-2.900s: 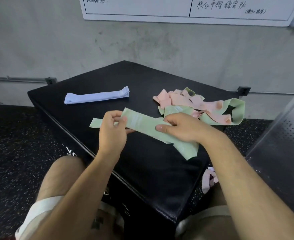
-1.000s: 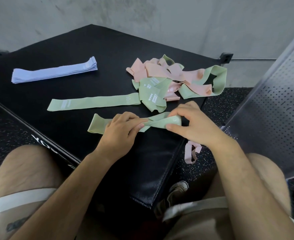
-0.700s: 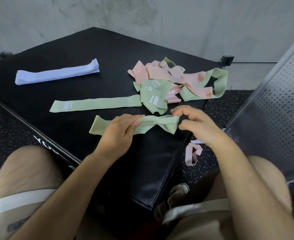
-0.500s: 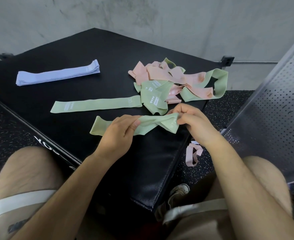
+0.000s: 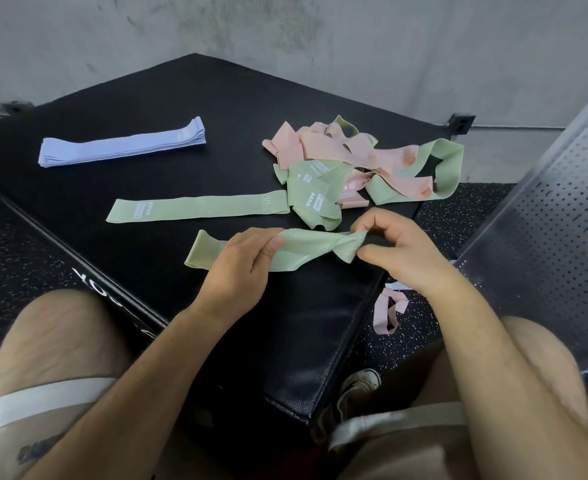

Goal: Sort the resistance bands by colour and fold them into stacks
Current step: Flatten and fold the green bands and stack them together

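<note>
The person sits at a black padded plyo box (image 5: 181,98), and both hands hold one green resistance band (image 5: 306,249) just above its near corner. The left hand (image 5: 240,268) grips this band around its middle, thumb on top and fingers curled beneath, so the band's left end sticks out flat past the knuckles. The right hand (image 5: 400,251) pinches the band's bunched, twisted right end between thumb and fingertips. Behind it a second green band (image 5: 199,209) lies flat and straight on the box, with white print and "30 LB" near its right end. That end touches a loose pile of pink and green bands (image 5: 334,147) toward the box's right edge. Well apart, at the far left, a stack of lilac bands (image 5: 119,148) lies neatly folded. A pink band (image 5: 386,313) lies crumpled on the speckled floor (image 5: 458,209) just off the box's right side, near a grey perforated metal panel (image 5: 555,220).
</note>
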